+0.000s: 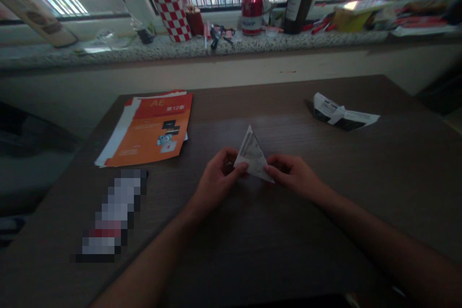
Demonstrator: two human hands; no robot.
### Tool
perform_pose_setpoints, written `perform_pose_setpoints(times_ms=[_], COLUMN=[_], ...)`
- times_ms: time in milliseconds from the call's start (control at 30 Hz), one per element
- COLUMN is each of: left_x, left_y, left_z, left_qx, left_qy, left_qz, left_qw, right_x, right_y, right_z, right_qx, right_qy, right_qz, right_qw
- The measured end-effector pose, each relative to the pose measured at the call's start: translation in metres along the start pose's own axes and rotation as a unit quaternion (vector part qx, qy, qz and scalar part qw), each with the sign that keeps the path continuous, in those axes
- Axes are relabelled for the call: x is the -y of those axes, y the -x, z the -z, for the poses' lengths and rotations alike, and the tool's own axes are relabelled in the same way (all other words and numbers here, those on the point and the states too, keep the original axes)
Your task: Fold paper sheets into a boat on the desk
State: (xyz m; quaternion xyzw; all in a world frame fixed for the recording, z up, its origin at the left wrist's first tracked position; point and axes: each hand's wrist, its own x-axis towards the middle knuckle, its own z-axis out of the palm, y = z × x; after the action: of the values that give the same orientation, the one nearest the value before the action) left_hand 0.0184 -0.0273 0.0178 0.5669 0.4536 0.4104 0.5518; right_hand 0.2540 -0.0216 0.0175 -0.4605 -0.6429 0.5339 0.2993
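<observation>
Over the middle of a dark brown wood-look desk [249, 245], holding a small triangle of folded, printed off-white paper [253, 154], aimed point-first toward the speckled stone window sill [270, 45]. Can't tell whether resting on the desk or lifted slightly. Pinched at lower left by the bare left hand [221, 173], thumb across the front, fingers curled behind; pinched at lower right by the bare right hand [294, 175], thumb at the edge. Both clamped on the paper, not touching each other. Likely gripped from opposite sides to keep layers flat and folds shut.

Farther right, well apart from both hands: folded black-and-white paper piece with a pale band across [337, 114], probably set there to avoid crushing. Off left: papers topped by an orange-and-red printed cover [151, 120], likely kept aside for elbow room. Nearer: pale oblong item, pixelated [115, 211]; can't identify.

Behind, on the sill: red-and-silver can [251, 12], tall red-and-white checkered container [171, 11]. Probably stored there to save desk space.
</observation>
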Motion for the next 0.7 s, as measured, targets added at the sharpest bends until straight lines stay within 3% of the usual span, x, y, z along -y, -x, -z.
perform_pose_setpoints(times_ms=[267,400,567,700], left_x=[0.002,0.003,-0.003,-0.005], left_y=[0.002,0.002,0.002,0.003], left_z=[-0.005,-0.005,-0.003,-0.004], left_qx=[0.03,0.062,0.045,0.038], left_qy=[0.046,0.057,0.026,-0.011], left_qz=[0.031,0.033,0.032,0.055], left_qw=[0.998,0.996,0.998,0.998], right_x=[0.006,0.008,0.005,0.003], right_y=[0.002,0.004,0.004,0.004], right_z=[-0.002,0.003,0.009,0.009], right_qx=[0.011,-0.001,0.011,0.037], right_qy=[-0.008,0.07,0.193,0.212], right_qz=[-0.038,0.004,0.049,0.078], right_qw=[0.999,0.998,0.98,0.973])
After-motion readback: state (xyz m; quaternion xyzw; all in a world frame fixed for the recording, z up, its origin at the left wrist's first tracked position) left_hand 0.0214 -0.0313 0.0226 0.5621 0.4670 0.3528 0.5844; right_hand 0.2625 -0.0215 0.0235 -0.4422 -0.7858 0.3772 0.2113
